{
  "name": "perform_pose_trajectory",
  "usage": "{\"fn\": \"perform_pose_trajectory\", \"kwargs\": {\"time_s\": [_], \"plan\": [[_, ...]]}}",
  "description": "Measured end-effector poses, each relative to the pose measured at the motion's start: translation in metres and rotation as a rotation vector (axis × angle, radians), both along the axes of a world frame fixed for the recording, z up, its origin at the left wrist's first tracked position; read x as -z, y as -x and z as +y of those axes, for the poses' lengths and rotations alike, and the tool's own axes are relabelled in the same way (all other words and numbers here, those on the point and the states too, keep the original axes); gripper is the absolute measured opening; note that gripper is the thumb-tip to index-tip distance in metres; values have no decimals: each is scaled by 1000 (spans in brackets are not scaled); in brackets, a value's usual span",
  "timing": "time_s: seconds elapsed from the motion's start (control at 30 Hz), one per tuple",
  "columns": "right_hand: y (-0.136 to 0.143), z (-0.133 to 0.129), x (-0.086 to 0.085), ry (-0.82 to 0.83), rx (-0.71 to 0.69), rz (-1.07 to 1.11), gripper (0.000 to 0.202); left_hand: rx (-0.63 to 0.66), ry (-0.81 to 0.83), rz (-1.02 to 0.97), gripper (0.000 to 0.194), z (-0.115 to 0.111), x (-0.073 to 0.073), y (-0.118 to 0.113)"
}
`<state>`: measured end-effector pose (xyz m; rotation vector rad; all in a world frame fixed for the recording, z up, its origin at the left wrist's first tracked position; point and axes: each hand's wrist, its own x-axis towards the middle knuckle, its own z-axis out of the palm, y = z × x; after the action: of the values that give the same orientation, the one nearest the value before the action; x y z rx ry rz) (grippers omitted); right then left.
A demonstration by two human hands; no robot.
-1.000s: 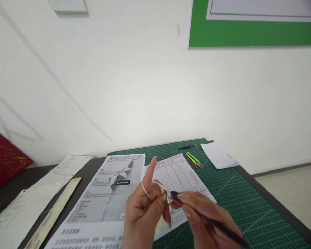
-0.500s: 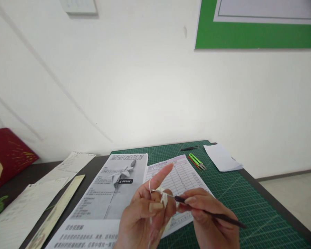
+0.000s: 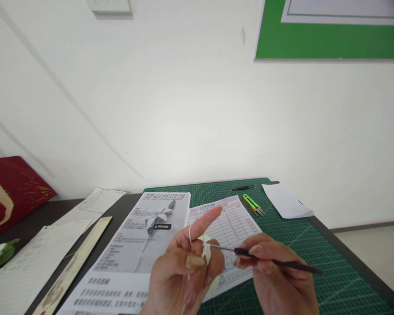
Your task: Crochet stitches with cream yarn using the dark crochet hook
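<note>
My left hand pinches a small piece of white crochet work between thumb and fingers, its index finger stretched out with white yarn looped round it. A strand hangs down across the palm. My right hand grips the dark handle of a crochet hook like a pen. The hook's thin metal shaft points left and its tip meets the white work; the very tip is too small to make out. Beneath the hands lie a printed table sheet and a green cutting mat.
A printed sheet with a flower picture lies left, beside a long cream strip and handwritten papers. Green thread snips, black tweezers and white paper lie behind. A red bag and a crocheted flower are far left.
My right hand has drawn a little to the right, and more of the hook's metal shaft shows. The left hand keeps its hold on the crochet work. The view has shifted slightly.
</note>
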<state>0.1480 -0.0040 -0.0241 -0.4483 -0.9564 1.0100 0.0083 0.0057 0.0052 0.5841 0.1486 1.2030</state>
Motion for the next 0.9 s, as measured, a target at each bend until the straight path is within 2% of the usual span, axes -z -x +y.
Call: {"fn": "perform_pose_trajectory", "kwargs": {"time_s": [0.4, 0.57, 0.9], "plan": [[-8, 3, 4, -81, -22, -133, 10, 50, -23, 24, 55, 4, 2, 5], [-13, 5, 3, -107, -46, -193, 10, 103, -36, -20, 54, 5, 2, 6], [-18, 7, -2, -101, -70, -231, 11, 125, -44, -14, 58, 5, 2, 8]]}}
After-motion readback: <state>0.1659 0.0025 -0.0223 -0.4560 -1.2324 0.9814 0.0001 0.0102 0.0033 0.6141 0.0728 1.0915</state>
